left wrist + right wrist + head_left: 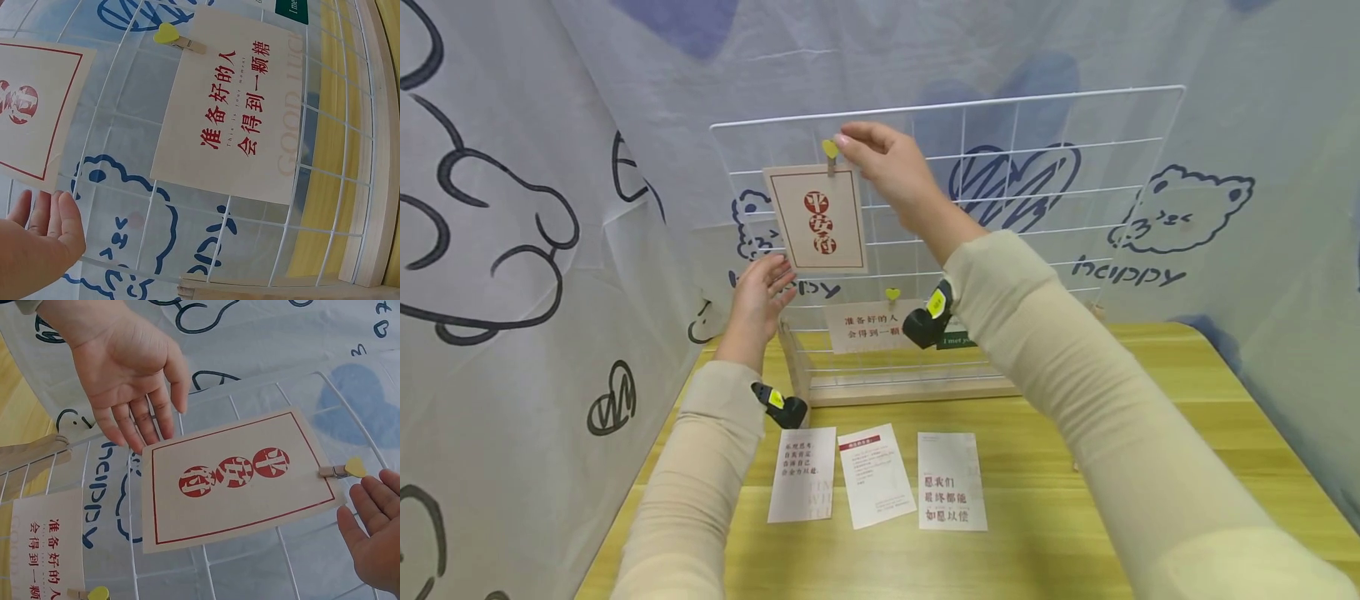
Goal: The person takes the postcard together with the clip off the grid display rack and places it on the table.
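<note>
A cream card with a red border and three red round characters hangs high on the left of the white wire grid. A small wooden clothespin with a yellow heart clips its top edge. My right hand is at that heart, thumb and fingers apart, fingertips right beside it; in the right wrist view the same hand shows nothing gripped. My left hand has its fingers loosely extended at the card's lower left corner, as the left wrist view also shows the hand there.
Lower on the grid hangs a second card, held by another yellow-heart clothespin; a green card is partly hidden behind the right wrist camera. Three printed cards, including a left one, lie on the yellow wooden table. A wooden base supports the grid.
</note>
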Demonstrator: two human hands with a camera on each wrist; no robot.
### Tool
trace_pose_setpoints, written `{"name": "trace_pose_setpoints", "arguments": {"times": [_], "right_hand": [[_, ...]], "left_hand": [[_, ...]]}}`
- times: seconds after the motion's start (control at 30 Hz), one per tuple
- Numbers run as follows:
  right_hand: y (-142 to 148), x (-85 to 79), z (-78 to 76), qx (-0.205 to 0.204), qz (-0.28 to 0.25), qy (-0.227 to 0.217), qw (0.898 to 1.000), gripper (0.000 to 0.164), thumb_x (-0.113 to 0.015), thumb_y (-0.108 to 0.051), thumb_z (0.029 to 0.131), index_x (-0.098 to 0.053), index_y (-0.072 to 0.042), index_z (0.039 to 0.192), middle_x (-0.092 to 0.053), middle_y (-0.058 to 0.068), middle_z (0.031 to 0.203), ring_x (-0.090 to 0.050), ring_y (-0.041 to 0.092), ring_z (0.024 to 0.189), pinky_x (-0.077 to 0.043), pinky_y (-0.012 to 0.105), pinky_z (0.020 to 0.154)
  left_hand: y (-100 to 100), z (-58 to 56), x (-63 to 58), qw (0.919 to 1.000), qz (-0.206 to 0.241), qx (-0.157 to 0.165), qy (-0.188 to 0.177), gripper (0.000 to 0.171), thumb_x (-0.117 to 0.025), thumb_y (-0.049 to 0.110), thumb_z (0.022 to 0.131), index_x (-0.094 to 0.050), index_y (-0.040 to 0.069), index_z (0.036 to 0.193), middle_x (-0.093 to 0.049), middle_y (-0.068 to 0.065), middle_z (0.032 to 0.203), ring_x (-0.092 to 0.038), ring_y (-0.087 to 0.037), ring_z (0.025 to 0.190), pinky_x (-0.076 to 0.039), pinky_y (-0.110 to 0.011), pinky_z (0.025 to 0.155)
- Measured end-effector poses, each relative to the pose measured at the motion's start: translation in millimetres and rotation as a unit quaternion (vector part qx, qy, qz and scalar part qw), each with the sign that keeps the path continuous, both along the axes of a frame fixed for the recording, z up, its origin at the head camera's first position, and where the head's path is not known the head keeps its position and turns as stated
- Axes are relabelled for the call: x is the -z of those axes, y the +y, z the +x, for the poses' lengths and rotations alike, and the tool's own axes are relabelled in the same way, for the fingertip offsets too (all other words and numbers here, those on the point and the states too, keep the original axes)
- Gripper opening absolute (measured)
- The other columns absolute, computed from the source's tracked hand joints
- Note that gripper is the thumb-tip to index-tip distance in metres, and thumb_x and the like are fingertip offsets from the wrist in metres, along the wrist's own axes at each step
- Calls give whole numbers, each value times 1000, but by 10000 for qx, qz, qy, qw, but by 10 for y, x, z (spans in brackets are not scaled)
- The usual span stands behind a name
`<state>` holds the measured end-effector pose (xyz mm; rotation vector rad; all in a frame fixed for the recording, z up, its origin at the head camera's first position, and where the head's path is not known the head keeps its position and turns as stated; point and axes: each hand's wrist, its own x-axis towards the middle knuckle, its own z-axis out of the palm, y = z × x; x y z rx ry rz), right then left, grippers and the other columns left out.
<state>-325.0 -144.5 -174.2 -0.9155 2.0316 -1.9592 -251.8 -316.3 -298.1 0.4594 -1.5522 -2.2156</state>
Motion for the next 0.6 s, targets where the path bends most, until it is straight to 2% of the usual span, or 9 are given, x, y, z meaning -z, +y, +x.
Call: {"name": "trace_pose_setpoints", "arguments": {"times": [0.17, 0.37, 0.5, 0.6], "right_hand": [[-77, -29, 10, -34, 72, 44, 10000, 42, -53, -19, 86, -44, -8, 125, -49, 2, 121, -44, 8, 108, -35, 14, 87], [-170, -65, 31, 84, 404, 77, 9991, 43, -51, -17, 87, -41, -9, 127, -46, 1, 125, -43, 7, 110, -33, 13, 88], [-199, -100, 31, 402, 959, 287, 9942, 41, -49, -20, 88, -41, -11, 127, -47, -1, 124, -43, 8, 110, -33, 16, 89], [-226, -143, 38, 702, 1553, 653, 9832, 38, -47, -22, 89, -44, -14, 126, -49, -3, 122, -44, 7, 109, -35, 16, 88]], "left_hand": [[-10, -10, 13, 10000, 3, 42, 24, 10, -47, 18, 88, -49, 11, 94, -49, -2, 92, -46, -17, 93, -36, -31, 86], [-17, -6, 36, 9999, -142, 88, -39, 5, -48, 15, 88, -51, 13, 92, -48, -1, 90, -47, -14, 88, -36, -28, 84], [-22, -12, 53, 9997, -225, 57, -71, 5, -52, 14, 87, -53, 15, 91, -49, 0, 88, -47, -12, 83, -36, -26, 81], [-36, -9, 68, 9998, -197, -15, -37, 4, -55, 15, 85, -54, 15, 88, -52, 2, 84, -48, -11, 79, -37, -25, 79]]}}
